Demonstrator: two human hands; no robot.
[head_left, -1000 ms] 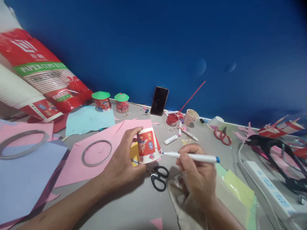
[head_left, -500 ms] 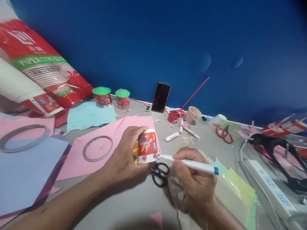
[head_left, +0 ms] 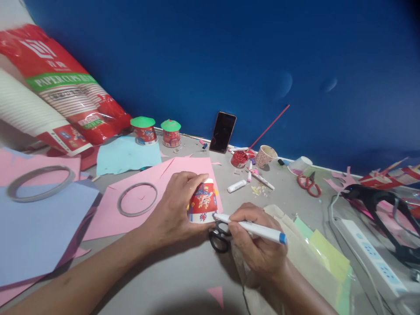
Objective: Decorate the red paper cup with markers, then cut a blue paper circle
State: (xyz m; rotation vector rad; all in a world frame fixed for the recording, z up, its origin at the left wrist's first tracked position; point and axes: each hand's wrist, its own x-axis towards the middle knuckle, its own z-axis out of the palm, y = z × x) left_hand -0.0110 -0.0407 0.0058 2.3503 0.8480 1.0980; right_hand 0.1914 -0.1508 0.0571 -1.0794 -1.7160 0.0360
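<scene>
My left hand is wrapped round a small red-and-white printed paper cup, held upside down just above the grey table. My right hand pinches a white marker with a blue end; its tip touches the cup's lower rim. Black-handled scissors lie just under the marker and the cup. A pink paper sheet lies behind my left hand.
A metal ring rests on the pink sheet, another ring at far left. Two green-lidded cups, a phone, red scissors, loose markers, paper-cup packs, a power strip surround.
The cup has come down and turned more upright in my left hand. My right hand has moved left, bringing the marker tip against the cup's rim.
</scene>
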